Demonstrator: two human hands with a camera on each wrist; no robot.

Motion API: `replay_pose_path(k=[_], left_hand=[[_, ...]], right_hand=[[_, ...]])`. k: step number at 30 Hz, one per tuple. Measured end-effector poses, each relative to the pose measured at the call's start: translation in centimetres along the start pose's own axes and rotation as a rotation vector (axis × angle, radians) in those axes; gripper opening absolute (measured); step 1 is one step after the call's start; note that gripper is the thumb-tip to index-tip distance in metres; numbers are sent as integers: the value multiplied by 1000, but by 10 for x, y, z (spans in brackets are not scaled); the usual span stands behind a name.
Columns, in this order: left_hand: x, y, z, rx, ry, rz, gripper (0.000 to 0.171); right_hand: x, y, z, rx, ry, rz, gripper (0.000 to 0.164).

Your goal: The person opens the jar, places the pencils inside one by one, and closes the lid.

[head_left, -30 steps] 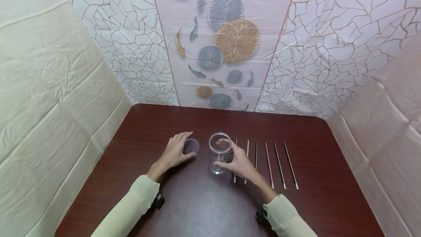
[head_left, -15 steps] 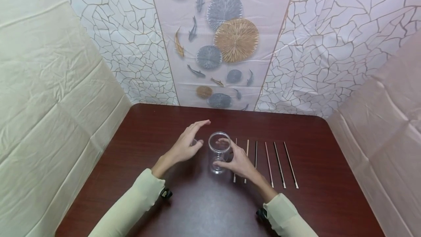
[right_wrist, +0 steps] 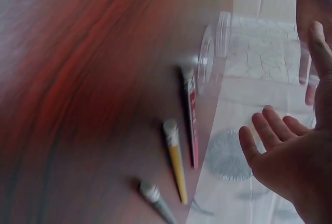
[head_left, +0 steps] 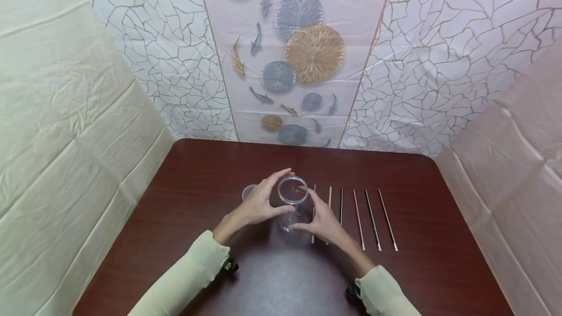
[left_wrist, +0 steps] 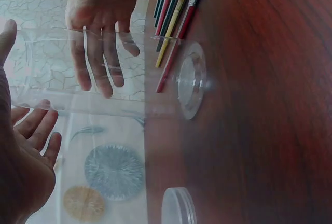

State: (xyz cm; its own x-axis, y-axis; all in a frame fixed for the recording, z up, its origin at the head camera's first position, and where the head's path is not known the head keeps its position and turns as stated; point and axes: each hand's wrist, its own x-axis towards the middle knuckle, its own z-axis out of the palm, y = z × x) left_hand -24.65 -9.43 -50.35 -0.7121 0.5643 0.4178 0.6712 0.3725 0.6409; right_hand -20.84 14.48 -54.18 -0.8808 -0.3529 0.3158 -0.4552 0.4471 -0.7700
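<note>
- The left hand (head_left: pixel 260 205) has come across from the lid (head_left: pixel 249 191) to the clear jar (head_left: pixel 293 198), so both hands are now at the same thing; I'd judge that the left can now share in steadying it.
- Its thumb passes in front of the jar and its other fingers behind, curled round the upper part near the rim.
- The right hand (head_left: pixel 326 222) is at the jar's other side, a little lower; its fingers look fairly straight and relaxed, and how firmly they touch I can't tell.
- The jar stands upright, seemingly with its base on the tabletop (head_left: pixel 197 179), between the lid and the row of pencils (head_left: pixel 358 218).
- The lid lies flat, partly behind the left hand, apart from the jar.
- For writing, there's little to go on: pale marks run along the red pencil (right_wrist: pixel 192 110), too blurred to read, and I can't make out any words on the yellow pencil (right_wrist: pixel 177 167) or any label on the jar.
</note>
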Motion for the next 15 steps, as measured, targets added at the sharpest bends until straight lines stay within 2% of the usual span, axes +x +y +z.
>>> replay_pose_path(k=[3,5,10,15], left_hand=[[-2,-2,4,0,7,-22,100],[-2,-3,6,2,11,-37,99],[-4,-4,8,15,18,-62,95],[-6,-5,11,28,32,-46,90]], right_hand=[[-6,5,-8,-53,-6,-7,103],[-10,11,-15,-100,1,-3,95],[-9,26,-29,-220,98,75,61],[2,36,-35,-322,178,168,30]])
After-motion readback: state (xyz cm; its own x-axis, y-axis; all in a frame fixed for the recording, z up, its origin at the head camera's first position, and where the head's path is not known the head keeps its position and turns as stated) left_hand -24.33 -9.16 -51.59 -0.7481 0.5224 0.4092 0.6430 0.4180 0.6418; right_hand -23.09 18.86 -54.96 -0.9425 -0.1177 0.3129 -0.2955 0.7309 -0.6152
